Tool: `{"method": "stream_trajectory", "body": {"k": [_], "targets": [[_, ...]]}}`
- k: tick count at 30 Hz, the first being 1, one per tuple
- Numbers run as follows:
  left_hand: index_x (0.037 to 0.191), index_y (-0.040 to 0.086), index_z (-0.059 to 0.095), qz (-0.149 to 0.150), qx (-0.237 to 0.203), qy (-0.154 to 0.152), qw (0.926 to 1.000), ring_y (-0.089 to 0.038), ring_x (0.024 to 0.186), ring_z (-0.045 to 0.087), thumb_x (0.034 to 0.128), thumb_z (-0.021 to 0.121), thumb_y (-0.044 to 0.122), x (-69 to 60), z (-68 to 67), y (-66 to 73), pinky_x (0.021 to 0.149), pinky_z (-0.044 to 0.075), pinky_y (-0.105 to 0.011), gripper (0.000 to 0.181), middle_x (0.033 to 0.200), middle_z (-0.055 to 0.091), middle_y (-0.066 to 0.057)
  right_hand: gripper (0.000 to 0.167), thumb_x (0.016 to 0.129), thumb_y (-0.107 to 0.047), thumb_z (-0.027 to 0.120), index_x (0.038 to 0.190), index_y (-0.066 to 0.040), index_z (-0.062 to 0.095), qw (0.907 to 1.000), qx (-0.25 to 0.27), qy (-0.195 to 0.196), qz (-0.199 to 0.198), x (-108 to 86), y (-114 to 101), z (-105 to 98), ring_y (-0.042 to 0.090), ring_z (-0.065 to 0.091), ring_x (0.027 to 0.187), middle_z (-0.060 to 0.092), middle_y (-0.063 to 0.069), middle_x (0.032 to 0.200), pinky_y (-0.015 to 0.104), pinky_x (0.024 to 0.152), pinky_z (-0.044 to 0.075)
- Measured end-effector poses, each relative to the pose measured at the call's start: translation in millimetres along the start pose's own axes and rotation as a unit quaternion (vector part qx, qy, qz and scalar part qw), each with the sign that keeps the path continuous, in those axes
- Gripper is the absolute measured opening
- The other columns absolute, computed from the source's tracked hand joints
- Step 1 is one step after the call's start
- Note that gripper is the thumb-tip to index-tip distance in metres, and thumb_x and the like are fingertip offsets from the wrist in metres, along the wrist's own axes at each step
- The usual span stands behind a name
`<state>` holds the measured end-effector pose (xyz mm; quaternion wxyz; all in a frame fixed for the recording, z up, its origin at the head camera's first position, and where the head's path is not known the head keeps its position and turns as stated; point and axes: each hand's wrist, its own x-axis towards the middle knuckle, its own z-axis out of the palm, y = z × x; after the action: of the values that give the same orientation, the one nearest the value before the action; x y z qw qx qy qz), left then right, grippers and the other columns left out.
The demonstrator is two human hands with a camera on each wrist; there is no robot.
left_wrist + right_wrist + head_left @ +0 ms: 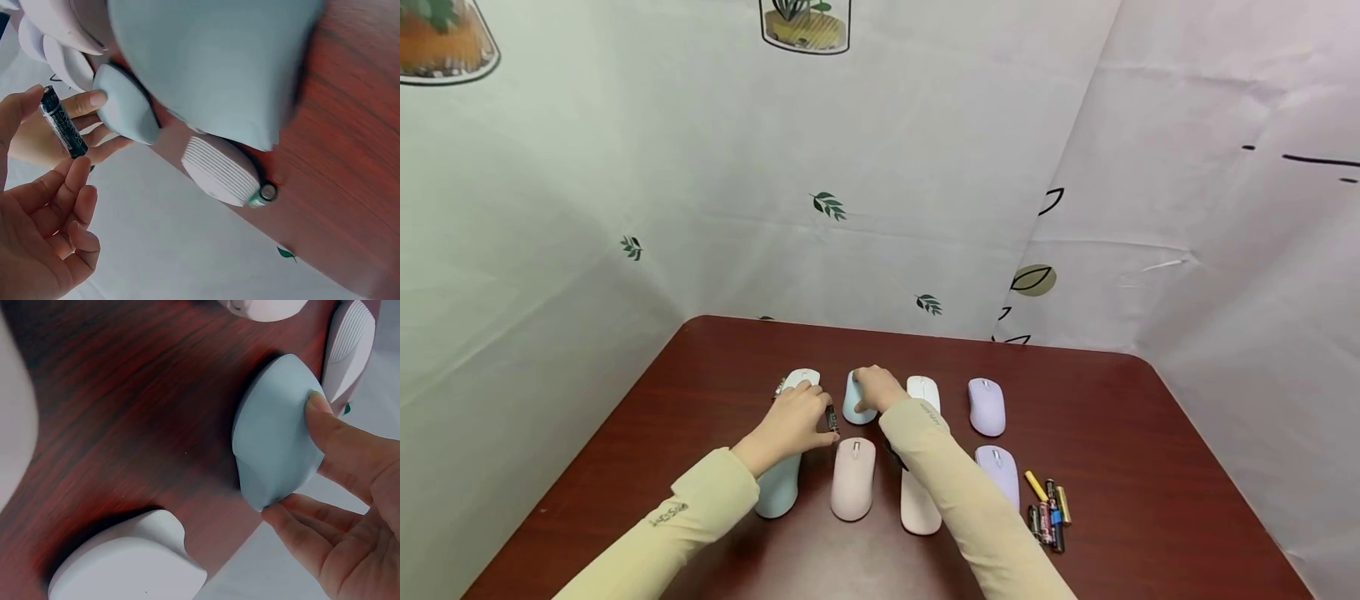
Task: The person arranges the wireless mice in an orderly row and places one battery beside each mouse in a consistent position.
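My left hand pinches a dark AA battery between its thumb and fingertips, above the table. On the far side of the table my right hand grips a small light blue mouse, thumb on one side and fingers on the other. A white mouse with a ribbed side lies just beyond the left hand. Close beside it is another battery. Under the left forearm's side sits a second light blue mouse, partly hidden. Between the arms lies a pink mouse.
A white mouse and a pale pink mouse are partly covered by the right arm. Two lilac mice, one farther back and one nearer, lie right of it. Several loose batteries lie together at the right.
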<state>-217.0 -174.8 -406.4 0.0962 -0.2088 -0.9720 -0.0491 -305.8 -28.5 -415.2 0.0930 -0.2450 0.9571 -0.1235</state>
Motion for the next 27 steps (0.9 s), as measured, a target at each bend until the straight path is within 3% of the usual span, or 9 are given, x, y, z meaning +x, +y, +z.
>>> {"method": "stream_trajectory", "body": {"k": [5, 13, 19, 23, 27], "targets": [[0.091, 0.005, 0.069, 0.006, -0.01, -0.009, 0.9999, -0.022, 0.081, 0.052, 0.0705, 0.078, 0.038, 15.3, 0.4, -1.4, 0.067, 0.047, -0.04, 0.04, 0.085, 0.065, -0.006, 0.054, 0.076, -0.016, 0.079, 0.125, -0.006, 0.059, 1.0, -0.002, 0.004, 0.007, 2.8, 0, 0, 0.026, 0.061, 0.105, 0.063, 0.012, 0.119, 0.033, 0.083, 0.052], [0.067, 0.011, 0.057, 0.028, 0.054, -0.023, 0.9979, -0.025, 0.077, 0.05, 0.0703, 0.079, 0.03, 44.9, -0.6, -9.0, 0.069, 0.044, -0.041, 0.029, 0.074, 0.058, -0.007, 0.056, 0.074, -0.016, 0.08, 0.126, -0.007, 0.059, 1.0, 0.006, 0.008, 0.0, 5.6, 4, 0, 0.027, 0.06, 0.108, 0.062, 0.012, 0.123, 0.034, 0.086, 0.051], [0.072, 0.008, 0.062, 0.037, 0.035, -0.055, 0.9972, -0.027, 0.08, 0.051, 0.0714, 0.08, 0.026, 60.9, 8.0, -14.3, 0.069, 0.048, -0.042, 0.026, 0.08, 0.059, -0.01, 0.058, 0.071, -0.015, 0.082, 0.124, -0.006, 0.06, 0.9998, 0.017, -0.004, 0.009, 13.0, 7, 4, 0.025, 0.061, 0.106, 0.063, 0.011, 0.121, 0.033, 0.085, 0.051], [0.075, 0.007, 0.065, 0.052, 0.059, -0.061, 0.9951, -0.026, 0.081, 0.053, 0.07, 0.081, 0.024, 69.5, 15.0, -19.1, 0.069, 0.049, -0.039, 0.025, 0.083, 0.06, -0.009, 0.06, 0.067, -0.02, 0.086, 0.12, -0.006, 0.062, 1.0, 0.002, 0.003, -0.001, 28.3, 16, 16, 0.023, 0.062, 0.1, 0.065, 0.009, 0.116, 0.031, 0.08, 0.052], [0.076, 0.007, 0.066, 0.056, 0.075, -0.071, 0.993, -0.026, 0.082, 0.054, 0.0705, 0.081, 0.025, 77.3, 23.1, -21.8, 0.07, 0.05, -0.039, 0.024, 0.084, 0.061, -0.009, 0.06, 0.067, -0.021, 0.085, 0.121, -0.006, 0.062, 1.0, -0.004, 0.0, 0.002, 27.1, 15, 16, 0.023, 0.062, 0.103, 0.065, 0.009, 0.118, 0.031, 0.083, 0.051]]}}
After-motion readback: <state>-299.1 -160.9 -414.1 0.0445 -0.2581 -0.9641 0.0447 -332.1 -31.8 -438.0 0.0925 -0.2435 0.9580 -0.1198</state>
